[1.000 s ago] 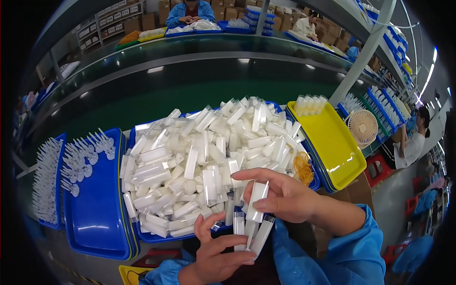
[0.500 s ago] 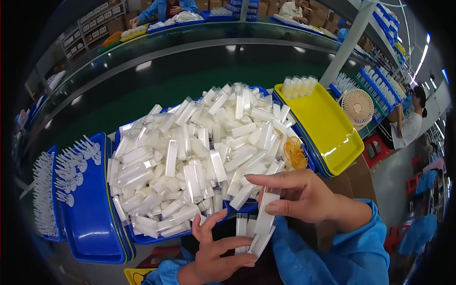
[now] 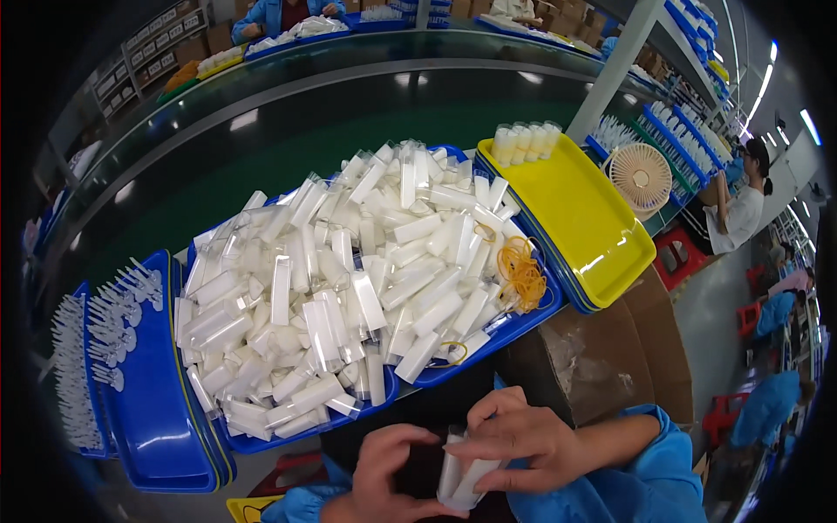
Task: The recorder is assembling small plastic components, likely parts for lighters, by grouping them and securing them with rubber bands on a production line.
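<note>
Low at the front I hold a small bundle of white blocks in clear plastic sleeves (image 3: 460,481), standing roughly on end. My right hand (image 3: 523,440) grips it from the right, fingers across its upper part and thumb on its side. Around the left side curves my left hand (image 3: 384,475), its thumb against the bundle's lower end. How many blocks it contains is partly hidden by my fingers. Just beyond my hands lies a big heap of similar sleeved white blocks (image 3: 281,292), on a blue tray (image 3: 523,329). Tangled yellow rubber bands (image 3: 521,277) rest at the heap's right.
Right of the heap, stacked trays topped by a yellow one (image 3: 584,222) carry a few upright bundles (image 3: 525,142). At left, a blue tray (image 3: 161,418) bears white stemmed parts (image 3: 113,327). A brown carton (image 3: 610,349), round fan (image 3: 641,177), metal post (image 3: 615,70) and co-workers surround the bench.
My right hand has come down and left, bringing its block in with the others. The blocks, earlier splayed apart, now stand together between both hands. The whole view has shifted slightly.
</note>
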### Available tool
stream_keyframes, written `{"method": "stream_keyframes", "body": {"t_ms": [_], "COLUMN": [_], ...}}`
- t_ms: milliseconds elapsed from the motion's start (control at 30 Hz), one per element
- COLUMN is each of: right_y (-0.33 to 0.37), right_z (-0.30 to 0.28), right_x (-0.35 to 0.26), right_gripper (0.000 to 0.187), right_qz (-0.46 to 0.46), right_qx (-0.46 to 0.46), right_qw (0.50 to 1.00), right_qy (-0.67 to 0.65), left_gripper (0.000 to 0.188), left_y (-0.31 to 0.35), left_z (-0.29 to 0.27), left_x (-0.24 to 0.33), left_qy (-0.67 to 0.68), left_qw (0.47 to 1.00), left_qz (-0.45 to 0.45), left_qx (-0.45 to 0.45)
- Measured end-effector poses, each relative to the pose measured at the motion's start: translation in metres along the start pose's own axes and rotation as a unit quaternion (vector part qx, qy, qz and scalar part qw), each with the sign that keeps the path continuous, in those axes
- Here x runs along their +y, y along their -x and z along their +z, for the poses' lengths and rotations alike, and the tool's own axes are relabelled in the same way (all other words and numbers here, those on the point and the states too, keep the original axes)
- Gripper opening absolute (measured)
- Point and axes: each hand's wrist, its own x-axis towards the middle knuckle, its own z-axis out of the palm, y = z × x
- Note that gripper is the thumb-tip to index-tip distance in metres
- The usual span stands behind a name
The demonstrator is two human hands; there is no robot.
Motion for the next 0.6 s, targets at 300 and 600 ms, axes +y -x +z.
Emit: {"method": "stream_keyframes", "body": {"t_ms": [300, 600], "right_y": [-0.008, -0.026], "right_z": [0.026, -0.02], "right_x": [0.001, 0.04], "right_gripper": [0.038, 0.028], "right_qz": [-0.212, 0.015], "right_qx": [0.074, 0.196], "right_qw": [0.959, 0.867], "right_qy": [0.171, 0.458], "left_gripper": [0.078, 0.017], "left_y": [-0.022, -0.022], "left_z": [0.006, 0.012], "left_x": [0.011, 0.005], "left_qy": [0.266, 0.247], "left_qw": [0.911, 0.903], "left_qz": [-0.252, -0.303], "left_qx": [-0.187, -0.178]}}
